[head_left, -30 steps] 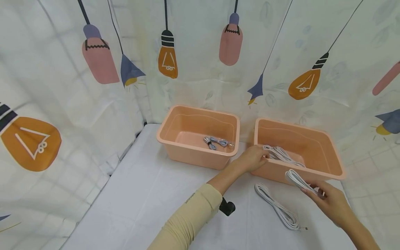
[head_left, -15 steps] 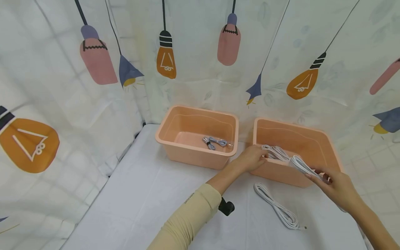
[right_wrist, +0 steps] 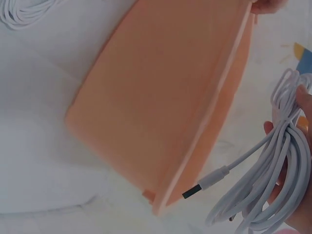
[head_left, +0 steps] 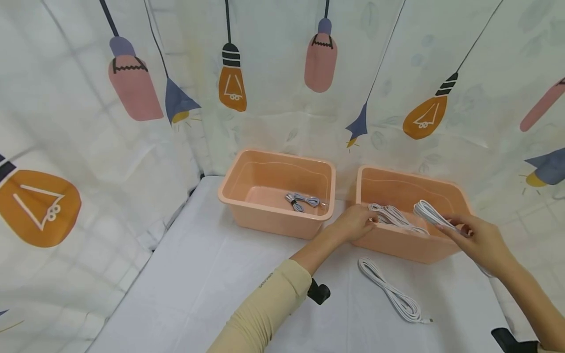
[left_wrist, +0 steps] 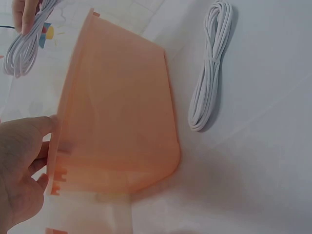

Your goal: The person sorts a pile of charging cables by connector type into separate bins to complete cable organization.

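Note:
My left hand [head_left: 356, 223] grips the near left rim of the right-hand peach plastic bin [head_left: 408, 247]. In the left wrist view its thumb lies outside the wall, with fingers on the inner side. Over the same bin's right part, my right hand [head_left: 483, 242] holds a coiled white USB cable [head_left: 428, 212]. The right wrist view shows that bundle's USB plug [right_wrist: 207, 182] hanging free outside the bin wall. Inside the bin, near the left hand, lies another white cable bundle [head_left: 395, 218]. A further white cable bundle [head_left: 390, 291] rests on the table in front.
To the left stands a second peach bin [head_left: 273, 218] with small grey cable bundles [head_left: 304, 200] in it. A white cloth [head_left: 190, 274] covers the table. Behind both bins hangs a curtain [head_left: 282, 122] printed with lamps.
My right hand has lifted the cable bundle from in front of the right bin up over its rim. The left hand keeps its grip, and the head view has shifted slightly.

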`<state>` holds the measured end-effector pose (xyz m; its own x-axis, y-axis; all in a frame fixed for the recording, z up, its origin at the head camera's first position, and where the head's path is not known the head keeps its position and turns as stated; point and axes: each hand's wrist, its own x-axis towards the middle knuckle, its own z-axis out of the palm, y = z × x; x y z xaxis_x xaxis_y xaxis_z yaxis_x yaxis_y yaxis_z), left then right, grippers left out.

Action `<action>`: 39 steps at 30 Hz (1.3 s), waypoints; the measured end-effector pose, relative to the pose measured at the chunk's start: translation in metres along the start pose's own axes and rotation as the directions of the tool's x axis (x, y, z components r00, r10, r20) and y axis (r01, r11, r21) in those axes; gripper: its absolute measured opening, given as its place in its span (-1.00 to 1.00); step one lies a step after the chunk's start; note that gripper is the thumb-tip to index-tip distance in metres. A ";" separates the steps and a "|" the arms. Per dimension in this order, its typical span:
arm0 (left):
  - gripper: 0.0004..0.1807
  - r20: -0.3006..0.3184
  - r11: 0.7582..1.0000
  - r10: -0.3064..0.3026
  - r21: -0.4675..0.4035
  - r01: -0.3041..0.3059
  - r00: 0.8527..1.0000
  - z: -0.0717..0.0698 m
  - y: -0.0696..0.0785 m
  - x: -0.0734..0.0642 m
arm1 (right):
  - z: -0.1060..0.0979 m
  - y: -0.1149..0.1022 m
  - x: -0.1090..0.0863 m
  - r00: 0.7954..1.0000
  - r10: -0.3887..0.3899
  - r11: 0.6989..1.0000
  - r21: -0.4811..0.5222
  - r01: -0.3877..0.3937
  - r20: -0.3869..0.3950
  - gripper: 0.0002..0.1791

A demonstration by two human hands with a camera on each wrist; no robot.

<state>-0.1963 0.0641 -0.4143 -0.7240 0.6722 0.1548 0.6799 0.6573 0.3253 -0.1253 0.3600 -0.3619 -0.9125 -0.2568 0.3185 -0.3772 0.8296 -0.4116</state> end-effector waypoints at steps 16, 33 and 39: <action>-0.82 0.001 1.000 -0.008 -0.010 0.008 1.000 -0.002 -0.002 0.000 | -0.006 0.014 0.049 0.996 0.069 0.996 -0.059 -0.066 0.059 -0.58; -0.80 0.009 1.000 0.000 -0.007 0.000 1.000 -0.002 0.000 0.000 | -0.013 0.034 0.087 0.978 0.186 0.980 -0.092 -0.177 0.100 -0.52; -0.79 0.014 1.000 -0.001 -0.010 0.001 1.000 -0.003 0.000 -0.001 | -0.015 0.038 0.093 0.977 0.195 0.976 -0.119 -0.184 0.087 -0.51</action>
<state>-0.1957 0.0624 -0.4121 -0.7229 0.6763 0.1414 0.6778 0.6545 0.3349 -0.2223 0.3755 -0.3349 -0.9787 -0.1326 0.1569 -0.1815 0.9158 -0.3582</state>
